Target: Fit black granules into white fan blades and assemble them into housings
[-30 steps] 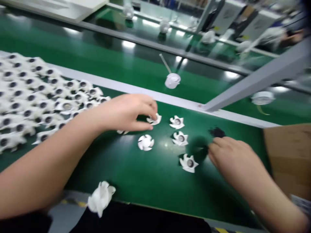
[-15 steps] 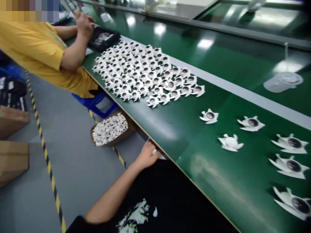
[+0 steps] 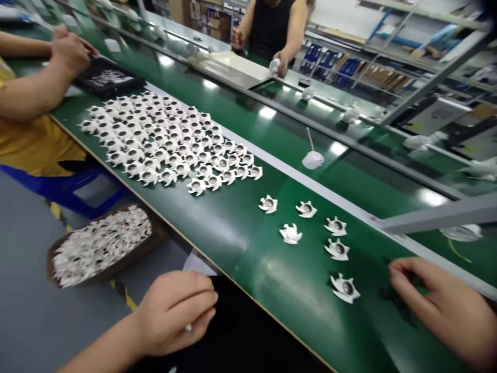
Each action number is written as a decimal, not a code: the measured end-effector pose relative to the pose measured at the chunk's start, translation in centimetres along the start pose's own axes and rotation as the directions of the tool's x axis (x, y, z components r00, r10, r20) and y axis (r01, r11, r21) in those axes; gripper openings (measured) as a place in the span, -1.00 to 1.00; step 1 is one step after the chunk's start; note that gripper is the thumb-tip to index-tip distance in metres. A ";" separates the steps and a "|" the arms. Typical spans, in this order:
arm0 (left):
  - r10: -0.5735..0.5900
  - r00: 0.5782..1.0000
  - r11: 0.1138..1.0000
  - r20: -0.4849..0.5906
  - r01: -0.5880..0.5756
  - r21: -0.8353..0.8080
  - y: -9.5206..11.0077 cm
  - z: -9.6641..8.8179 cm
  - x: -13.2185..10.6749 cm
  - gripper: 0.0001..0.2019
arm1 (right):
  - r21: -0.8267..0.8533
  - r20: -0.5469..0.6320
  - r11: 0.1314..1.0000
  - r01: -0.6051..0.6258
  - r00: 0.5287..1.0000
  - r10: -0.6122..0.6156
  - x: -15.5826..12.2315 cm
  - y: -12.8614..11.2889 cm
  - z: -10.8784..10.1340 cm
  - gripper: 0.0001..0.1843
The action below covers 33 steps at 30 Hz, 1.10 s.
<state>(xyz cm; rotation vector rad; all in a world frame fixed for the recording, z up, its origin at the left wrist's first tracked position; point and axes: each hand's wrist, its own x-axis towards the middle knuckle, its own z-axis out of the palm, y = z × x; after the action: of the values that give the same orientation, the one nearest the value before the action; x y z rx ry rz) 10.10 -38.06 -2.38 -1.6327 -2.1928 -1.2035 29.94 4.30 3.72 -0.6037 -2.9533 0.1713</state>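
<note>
My left hand (image 3: 174, 311) hangs below the near edge of the green table (image 3: 240, 243), above my lap. Its fingers are curled round a small white part, of which only a sliver shows. My right hand (image 3: 438, 305) rests on the table at the right with its fingers bent inward over a dark patch, and what they hold is hidden. Several loose white fan impellers lie between my hands, the nearest (image 3: 345, 288) just left of my right hand. One impeller (image 3: 290, 233) lies flipped over. A large packed group of impellers (image 3: 166, 140) covers the table further left.
A brown box of white impellers (image 3: 101, 246) stands on the floor at the left. A white cup with a stick (image 3: 312, 159) sits beyond the grey rail. A person in yellow (image 3: 34, 103) works at a black tray (image 3: 108, 80). Another person (image 3: 272, 26) stands at the back.
My left hand left the loose impellers, dropped to the table's near edge where a white part lay, and is now closed below it. The view swung left, then partly back.
</note>
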 end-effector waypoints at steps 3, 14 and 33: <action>0.030 0.999 0.996 0.040 -0.033 0.087 -0.9 0.6 6.8 -0.69 | 0.243 0.058 0.968 -0.059 0.997 0.046 2.5 -3.4 -0.5 -0.89; -0.029 0.892 0.979 0.450 -0.065 0.192 -3.4 9.6 23.3 -0.69 | 0.329 -0.021 0.918 0.223 0.973 -0.229 12.9 -8.6 3.5 -0.91; -0.083 0.856 0.992 0.510 0.025 0.120 -4.8 12.3 24.9 -0.78 | 0.057 0.075 0.935 0.349 0.933 -0.352 13.7 -8.3 3.8 -0.85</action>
<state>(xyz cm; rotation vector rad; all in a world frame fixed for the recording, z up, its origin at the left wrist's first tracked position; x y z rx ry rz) 0.14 -11.87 0.72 -2.0411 -2.5637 -0.6834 13.69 1.80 2.42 -0.0565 -3.0656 0.2276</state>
